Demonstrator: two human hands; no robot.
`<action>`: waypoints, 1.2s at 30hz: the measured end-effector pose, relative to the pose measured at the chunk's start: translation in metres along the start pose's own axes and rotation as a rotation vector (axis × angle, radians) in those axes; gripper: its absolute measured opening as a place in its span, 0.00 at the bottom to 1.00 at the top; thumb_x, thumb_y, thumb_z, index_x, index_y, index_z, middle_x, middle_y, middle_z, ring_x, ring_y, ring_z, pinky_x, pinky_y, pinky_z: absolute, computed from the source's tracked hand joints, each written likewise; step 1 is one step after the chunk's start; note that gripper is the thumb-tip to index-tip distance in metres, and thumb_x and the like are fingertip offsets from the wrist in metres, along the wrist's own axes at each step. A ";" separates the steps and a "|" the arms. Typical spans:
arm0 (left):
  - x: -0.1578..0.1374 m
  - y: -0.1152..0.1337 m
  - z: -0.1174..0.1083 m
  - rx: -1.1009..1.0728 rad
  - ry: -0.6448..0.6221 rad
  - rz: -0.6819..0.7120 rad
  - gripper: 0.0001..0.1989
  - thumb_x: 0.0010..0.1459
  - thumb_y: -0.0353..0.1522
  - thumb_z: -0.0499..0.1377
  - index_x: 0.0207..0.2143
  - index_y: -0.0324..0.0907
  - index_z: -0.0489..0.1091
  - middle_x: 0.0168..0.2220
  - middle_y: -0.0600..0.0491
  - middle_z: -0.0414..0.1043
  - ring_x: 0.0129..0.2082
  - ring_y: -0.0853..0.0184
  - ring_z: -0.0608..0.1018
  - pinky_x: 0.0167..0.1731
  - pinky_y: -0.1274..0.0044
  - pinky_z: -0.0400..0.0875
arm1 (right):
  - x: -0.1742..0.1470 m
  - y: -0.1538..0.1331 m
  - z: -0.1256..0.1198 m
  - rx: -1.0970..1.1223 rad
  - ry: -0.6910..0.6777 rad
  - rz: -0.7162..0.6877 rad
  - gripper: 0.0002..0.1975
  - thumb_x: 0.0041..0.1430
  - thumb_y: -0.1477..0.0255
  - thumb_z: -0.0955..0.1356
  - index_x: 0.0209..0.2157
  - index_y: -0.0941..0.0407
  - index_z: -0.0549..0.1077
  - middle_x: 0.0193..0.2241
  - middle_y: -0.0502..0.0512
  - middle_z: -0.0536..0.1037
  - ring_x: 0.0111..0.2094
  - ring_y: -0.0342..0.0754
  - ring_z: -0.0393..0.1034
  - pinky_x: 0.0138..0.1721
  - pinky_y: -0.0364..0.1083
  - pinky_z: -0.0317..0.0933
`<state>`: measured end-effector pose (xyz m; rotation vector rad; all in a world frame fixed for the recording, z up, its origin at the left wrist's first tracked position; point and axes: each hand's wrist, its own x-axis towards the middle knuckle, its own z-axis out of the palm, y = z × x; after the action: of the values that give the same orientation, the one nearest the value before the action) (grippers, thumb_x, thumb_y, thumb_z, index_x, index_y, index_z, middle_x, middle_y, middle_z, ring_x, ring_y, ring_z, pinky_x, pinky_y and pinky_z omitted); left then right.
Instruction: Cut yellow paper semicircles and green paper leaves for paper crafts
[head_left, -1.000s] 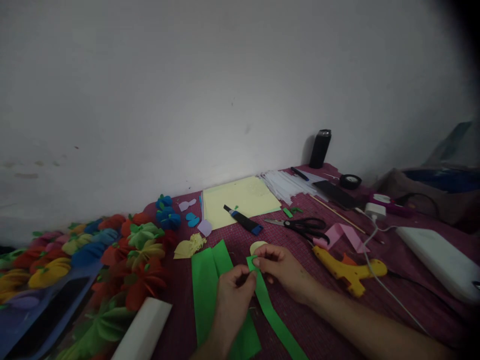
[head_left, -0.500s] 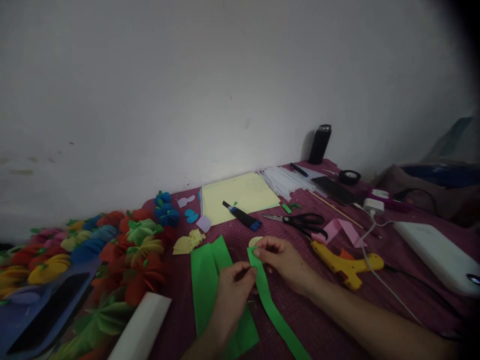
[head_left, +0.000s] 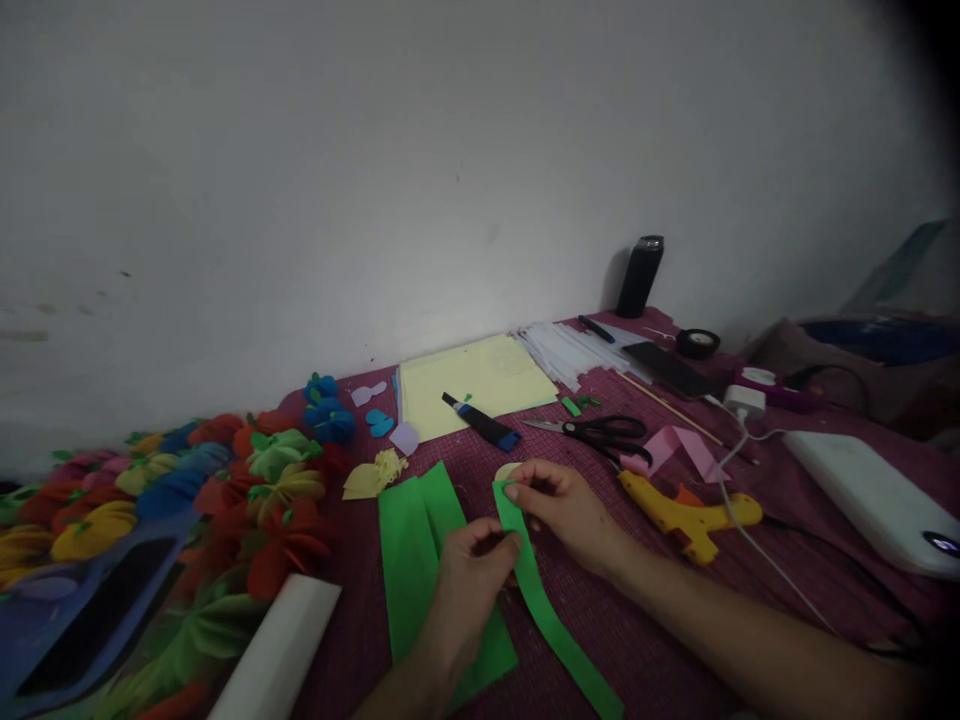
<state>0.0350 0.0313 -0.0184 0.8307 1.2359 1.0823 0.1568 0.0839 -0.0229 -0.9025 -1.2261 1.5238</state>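
Note:
A long green paper strip [head_left: 551, 625] runs from between my hands down toward the front edge of the view. My right hand [head_left: 562, 505] pinches its top end between thumb and fingers. My left hand [head_left: 469, 585] is closed on the strip's left edge a little lower. Under and beside my left hand lie folded green sheets [head_left: 409, 545]. A pale yellow round piece [head_left: 507, 470] shows partly behind the strip's top end. Past my hands, a box cutter [head_left: 484, 424] rests on pale yellow sheets [head_left: 450, 365].
Colourful paper flowers [head_left: 289, 490] crowd the left side, near a white roll [head_left: 277, 650]. Black-handled scissors [head_left: 600, 430], a yellow glue gun [head_left: 682, 515], a pink strip [head_left: 679, 448] and a white power bank [head_left: 870, 500] lie to the right. A black bottle [head_left: 640, 278] stands by the wall.
The view has shifted slightly, so the table's things sit a little higher. Both hands keep their pinch on the green strip, with only slight finger movement.

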 end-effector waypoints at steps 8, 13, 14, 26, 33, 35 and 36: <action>-0.001 0.001 0.000 -0.100 -0.014 -0.072 0.11 0.40 0.36 0.64 0.21 0.36 0.70 0.19 0.54 0.66 0.19 0.73 0.67 0.19 0.80 0.63 | -0.001 0.000 0.000 -0.099 0.000 -0.060 0.09 0.48 0.65 0.69 0.25 0.56 0.70 0.17 0.43 0.64 0.17 0.38 0.56 0.19 0.40 0.51; -0.001 0.001 -0.001 -0.124 -0.019 -0.111 0.10 0.41 0.34 0.64 0.21 0.36 0.69 0.19 0.55 0.65 0.18 0.73 0.67 0.19 0.79 0.65 | -0.001 0.001 0.000 -0.117 -0.010 -0.097 0.08 0.49 0.66 0.69 0.26 0.56 0.70 0.18 0.44 0.65 0.18 0.38 0.57 0.20 0.40 0.51; -0.001 0.000 -0.001 -0.130 -0.014 -0.114 0.10 0.41 0.34 0.64 0.21 0.37 0.68 0.19 0.56 0.65 0.18 0.73 0.66 0.19 0.79 0.64 | -0.001 0.001 0.000 -0.118 -0.016 -0.098 0.07 0.50 0.66 0.69 0.26 0.56 0.70 0.18 0.44 0.65 0.18 0.39 0.57 0.20 0.40 0.51; 0.001 -0.007 -0.002 -0.217 -0.042 -0.134 0.08 0.43 0.32 0.62 0.21 0.38 0.66 0.19 0.58 0.63 0.18 0.74 0.66 0.20 0.80 0.63 | -0.002 0.001 0.001 -0.132 -0.028 -0.088 0.08 0.49 0.65 0.69 0.26 0.56 0.70 0.18 0.44 0.65 0.18 0.38 0.57 0.19 0.40 0.51; 0.003 -0.010 -0.004 -0.219 -0.047 -0.134 0.06 0.44 0.31 0.61 0.23 0.39 0.66 0.20 0.58 0.62 0.19 0.74 0.65 0.21 0.81 0.62 | -0.002 0.002 0.000 -0.154 -0.038 -0.104 0.08 0.50 0.67 0.68 0.27 0.57 0.70 0.19 0.45 0.67 0.19 0.38 0.59 0.20 0.39 0.53; 0.002 -0.008 -0.004 -0.212 -0.048 -0.130 0.06 0.44 0.31 0.61 0.23 0.38 0.66 0.20 0.57 0.62 0.19 0.75 0.64 0.20 0.81 0.62 | -0.002 0.002 0.000 -0.158 -0.035 -0.113 0.07 0.50 0.67 0.68 0.27 0.57 0.70 0.19 0.45 0.67 0.19 0.38 0.59 0.20 0.39 0.53; 0.002 -0.007 -0.003 -0.206 -0.048 -0.123 0.06 0.44 0.31 0.61 0.23 0.38 0.66 0.20 0.57 0.61 0.19 0.75 0.64 0.20 0.81 0.61 | -0.002 0.002 0.000 -0.154 -0.033 -0.112 0.07 0.50 0.67 0.68 0.26 0.57 0.70 0.19 0.45 0.67 0.18 0.38 0.58 0.20 0.39 0.53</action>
<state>0.0334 0.0303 -0.0263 0.6120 1.0995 1.0629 0.1569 0.0822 -0.0245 -0.8953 -1.4094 1.3750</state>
